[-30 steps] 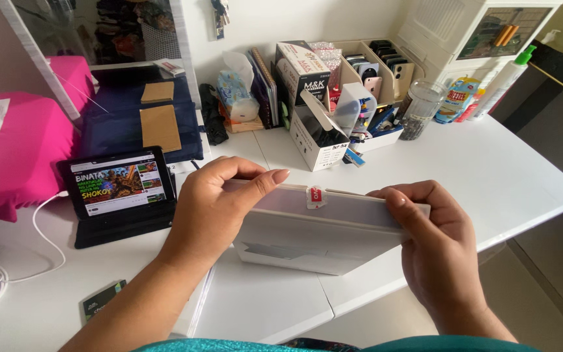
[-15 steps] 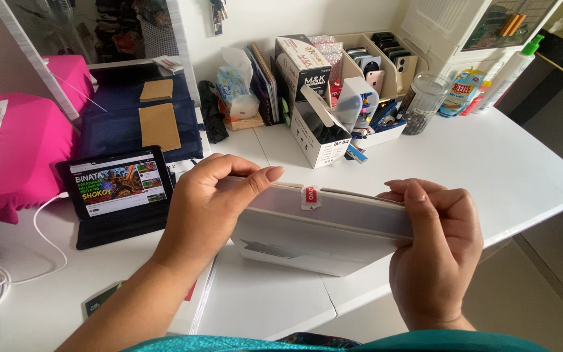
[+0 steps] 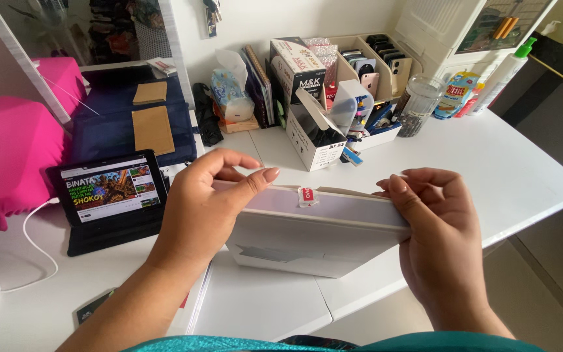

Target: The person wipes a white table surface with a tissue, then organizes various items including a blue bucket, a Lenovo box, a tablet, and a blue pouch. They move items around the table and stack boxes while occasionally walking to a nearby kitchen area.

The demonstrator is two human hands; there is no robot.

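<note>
I hold a flat white box [image 3: 314, 231] upright over the white table [image 3: 503, 169], its top edge facing me. A small red-and-white sticker tab [image 3: 306, 195] sits on that top edge, near the middle. My left hand [image 3: 206, 208] grips the box's left end, thumb laid along the top edge. My right hand [image 3: 434, 234] pinches the right end, fingers curled over the corner.
A tablet in a black case [image 3: 109, 192] plays a video at the left, with a white cable [image 3: 30, 251] beside it. Behind stand an open white carton [image 3: 317, 133], a tissue pack [image 3: 229, 91], a phone organiser [image 3: 373, 65], a glass jar [image 3: 418, 104], bottles [image 3: 500, 75] and a navy pouch [image 3: 131, 127].
The box stays in both hands. My right hand's grip shifted at the box's right corner, fingers opening slightly. The view drifted a little.
</note>
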